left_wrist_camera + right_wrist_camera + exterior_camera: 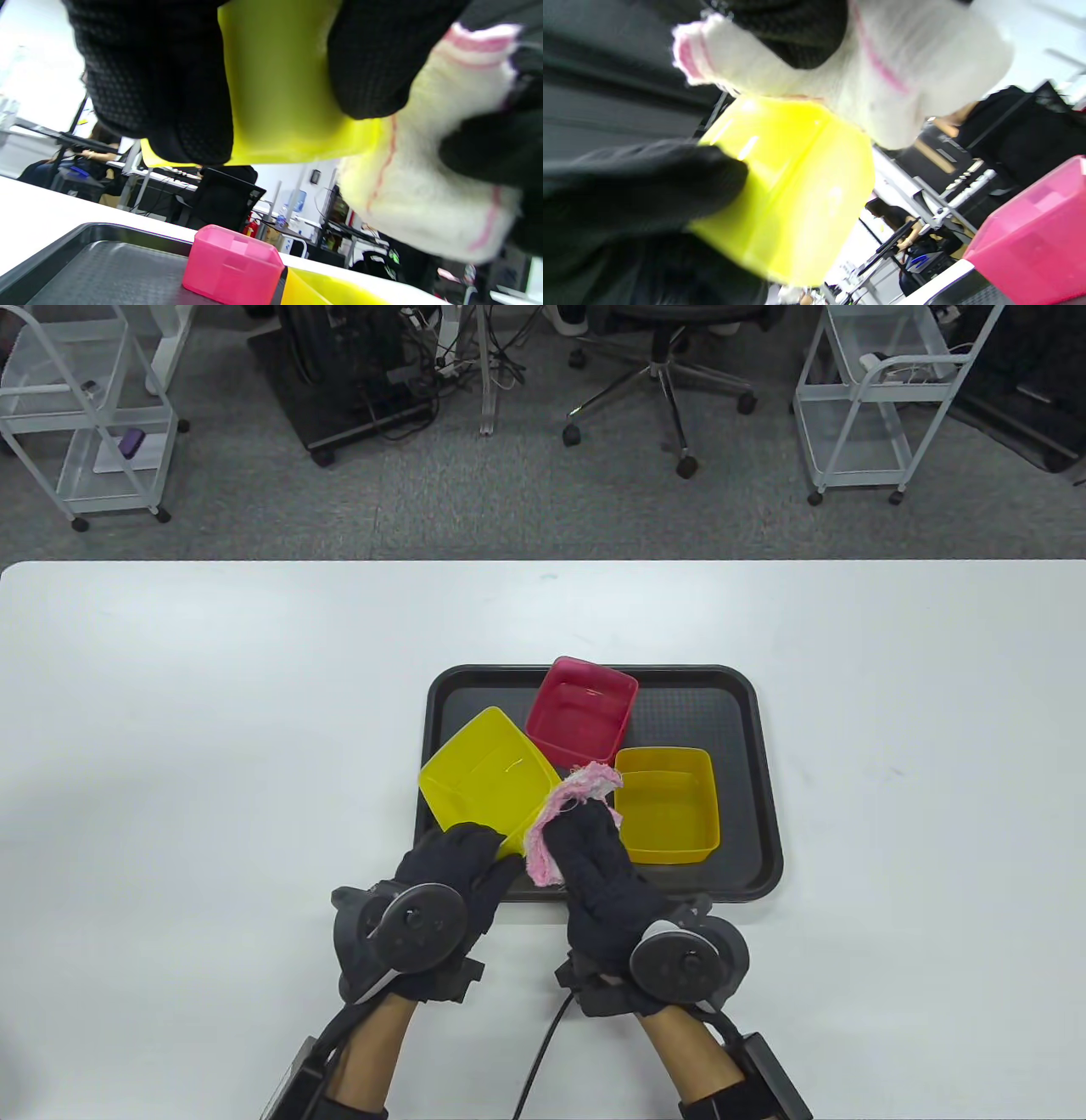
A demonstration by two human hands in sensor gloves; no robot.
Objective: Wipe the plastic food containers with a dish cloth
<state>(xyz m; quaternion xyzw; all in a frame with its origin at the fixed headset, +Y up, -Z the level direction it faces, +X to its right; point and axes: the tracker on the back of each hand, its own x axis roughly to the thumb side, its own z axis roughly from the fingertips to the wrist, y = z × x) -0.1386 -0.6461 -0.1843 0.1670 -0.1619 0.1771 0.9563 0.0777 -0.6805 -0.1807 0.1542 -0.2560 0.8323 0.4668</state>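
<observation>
A bright yellow container is held tilted above the left part of the black tray. My left hand grips its near edge; it also shows in the left wrist view and the right wrist view. My right hand holds a pink and white dish cloth against the container's right rim; the cloth shows in the left wrist view and the right wrist view. A pink container and an orange-yellow container sit on the tray.
The tray lies in the middle of a white table. The pink container also shows in the left wrist view and the right wrist view. Carts and an office chair stand on the floor beyond the table's far edge.
</observation>
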